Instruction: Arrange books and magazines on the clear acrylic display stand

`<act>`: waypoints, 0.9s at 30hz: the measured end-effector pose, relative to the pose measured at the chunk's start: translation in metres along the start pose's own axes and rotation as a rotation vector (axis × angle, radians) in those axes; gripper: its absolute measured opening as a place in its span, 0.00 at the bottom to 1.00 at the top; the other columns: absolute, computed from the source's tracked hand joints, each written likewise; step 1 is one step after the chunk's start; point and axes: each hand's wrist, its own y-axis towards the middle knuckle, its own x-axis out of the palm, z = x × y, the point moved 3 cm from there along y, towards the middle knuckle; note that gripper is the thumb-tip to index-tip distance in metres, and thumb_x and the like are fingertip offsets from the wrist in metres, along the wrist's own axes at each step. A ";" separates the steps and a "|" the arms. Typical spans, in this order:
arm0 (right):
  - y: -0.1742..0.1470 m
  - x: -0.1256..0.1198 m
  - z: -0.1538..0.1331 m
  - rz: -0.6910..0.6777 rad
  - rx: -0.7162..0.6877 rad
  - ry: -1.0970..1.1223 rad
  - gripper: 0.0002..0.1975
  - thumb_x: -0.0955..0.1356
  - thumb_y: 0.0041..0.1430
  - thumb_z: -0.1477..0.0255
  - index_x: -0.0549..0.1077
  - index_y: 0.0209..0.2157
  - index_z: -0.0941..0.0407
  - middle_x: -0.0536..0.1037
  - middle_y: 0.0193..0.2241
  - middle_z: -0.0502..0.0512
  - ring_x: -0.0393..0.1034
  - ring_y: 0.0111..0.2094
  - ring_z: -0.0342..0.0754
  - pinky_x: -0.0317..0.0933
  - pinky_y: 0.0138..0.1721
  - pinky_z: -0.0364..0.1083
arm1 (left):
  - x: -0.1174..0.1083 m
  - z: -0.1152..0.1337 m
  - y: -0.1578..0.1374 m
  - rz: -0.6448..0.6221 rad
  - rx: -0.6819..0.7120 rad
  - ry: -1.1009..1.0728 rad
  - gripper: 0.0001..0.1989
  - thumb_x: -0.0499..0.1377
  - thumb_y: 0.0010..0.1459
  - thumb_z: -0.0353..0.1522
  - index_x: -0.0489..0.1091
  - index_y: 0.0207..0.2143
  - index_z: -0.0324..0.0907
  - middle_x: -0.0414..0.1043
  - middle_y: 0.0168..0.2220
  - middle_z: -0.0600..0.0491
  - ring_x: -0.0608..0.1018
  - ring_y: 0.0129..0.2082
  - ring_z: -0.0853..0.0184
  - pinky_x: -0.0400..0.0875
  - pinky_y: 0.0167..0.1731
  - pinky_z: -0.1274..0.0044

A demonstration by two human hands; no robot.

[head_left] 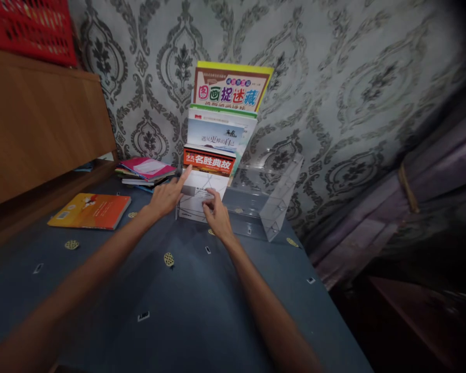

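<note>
A clear tiered display rack [252, 207] stands against the wall, with books upright in its left half. In the front tier is a white book [198, 181], and behind it rises a red-banded book [213, 162]. Further back are a pale blue-covered book [217, 132] and a tall yellow-edged book [233, 85]. At the left edge of the front books is my left hand [166, 199], index finger stretched out. My right hand [217, 213] is before the white book, fingers bent, thumb and index apart. Neither hand visibly grips anything; whether the fingertips touch the covers is unclear.
An orange book [91, 210] lies flat on the blue patterned tablecloth [171, 311] at left. Behind it sits a stack of booklets [145, 171]. A wooden cabinet [42, 119] bearing a red basket [31, 31] borders the left; a curtain [373, 212] hangs at right.
</note>
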 end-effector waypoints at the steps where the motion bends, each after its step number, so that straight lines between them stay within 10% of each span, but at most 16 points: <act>1: 0.000 0.000 0.000 -0.003 0.000 -0.002 0.26 0.62 0.60 0.72 0.61 0.60 0.56 0.79 0.38 0.55 0.71 0.32 0.48 0.64 0.41 0.48 | 0.001 0.001 -0.002 0.002 -0.007 0.002 0.44 0.54 0.67 0.32 0.23 0.72 0.50 0.69 0.54 0.43 0.77 0.47 0.56 0.70 0.43 0.72; 17: -0.001 0.006 0.006 -0.018 -0.015 0.020 0.26 0.63 0.61 0.69 0.62 0.60 0.56 0.81 0.40 0.59 0.75 0.36 0.51 0.65 0.37 0.49 | 0.037 -0.011 -0.039 -0.066 -0.096 -0.174 0.33 0.46 0.70 0.33 0.35 0.72 0.53 0.67 0.59 0.45 0.77 0.51 0.57 0.72 0.45 0.68; 27: -0.004 0.008 0.004 -0.059 -0.022 0.036 0.25 0.63 0.61 0.69 0.63 0.60 0.57 0.81 0.39 0.58 0.75 0.35 0.50 0.65 0.36 0.47 | 0.060 -0.099 -0.095 0.013 -0.478 0.155 0.25 0.50 0.66 0.33 0.60 0.64 0.35 0.65 0.60 0.34 0.66 0.61 0.46 0.62 0.57 0.57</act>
